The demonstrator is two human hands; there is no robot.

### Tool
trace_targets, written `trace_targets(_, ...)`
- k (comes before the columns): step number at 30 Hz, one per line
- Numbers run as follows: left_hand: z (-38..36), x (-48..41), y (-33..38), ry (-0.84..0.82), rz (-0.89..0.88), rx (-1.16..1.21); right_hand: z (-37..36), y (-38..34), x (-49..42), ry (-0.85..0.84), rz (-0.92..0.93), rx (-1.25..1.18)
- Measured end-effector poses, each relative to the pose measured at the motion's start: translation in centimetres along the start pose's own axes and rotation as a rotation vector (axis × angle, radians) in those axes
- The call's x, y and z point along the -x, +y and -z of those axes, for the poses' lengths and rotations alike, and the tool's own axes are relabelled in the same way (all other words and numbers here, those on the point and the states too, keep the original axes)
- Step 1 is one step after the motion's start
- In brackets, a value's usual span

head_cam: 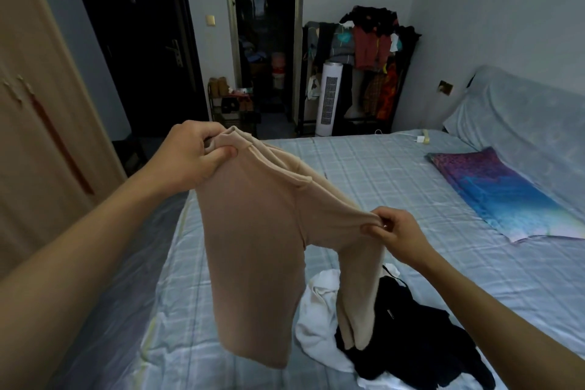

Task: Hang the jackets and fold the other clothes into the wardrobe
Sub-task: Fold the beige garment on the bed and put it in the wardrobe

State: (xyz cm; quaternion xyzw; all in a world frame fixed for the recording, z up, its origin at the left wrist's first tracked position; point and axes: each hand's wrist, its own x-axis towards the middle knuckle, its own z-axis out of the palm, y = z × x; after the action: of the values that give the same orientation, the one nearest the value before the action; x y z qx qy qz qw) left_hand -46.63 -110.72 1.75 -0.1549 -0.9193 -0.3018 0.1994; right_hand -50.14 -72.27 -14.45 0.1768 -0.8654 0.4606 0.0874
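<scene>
A beige knit top (253, 241) hangs in the air over the bed. My left hand (193, 157) grips its upper left shoulder, fingers curled round the fabric. My right hand (399, 231) pinches the other shoulder, lower and to the right. One sleeve dangles down onto a pile of a white garment (316, 317) and a black garment (421, 332) lying on the bed. The beige wardrobe door (41, 123) stands at the left edge.
The bed (395, 174) has a pale blue checked sheet. A purple and blue pillow (506, 193) lies at its right. A full clothes rack (367, 51) and a white tower fan (329, 98) stand at the far wall beside an open doorway (262, 41).
</scene>
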Motion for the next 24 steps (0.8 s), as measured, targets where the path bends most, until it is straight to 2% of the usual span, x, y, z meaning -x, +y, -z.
trace_targets(7,-0.2,1.4,-3.0,-0.079,0.057,0.239,-1.8,-0.4,0.4,0.061,-0.112,-0.237)
trace_targets(14,-3.3,-1.2,-6.1,-0.081,0.086,0.25,-2.5,1.7,-2.1,0.043,-0.136,-0.036)
trace_targets(19,-7.3,-6.0,-9.7,-0.183,0.166,0.225,-3.9,6.2,-7.5,-0.008,-0.158,0.111)
trace_targets(24,-12.4,-14.2,-15.5,-0.091,0.238,0.049,-5.9,11.0,-16.4,0.027,-0.201,0.123)
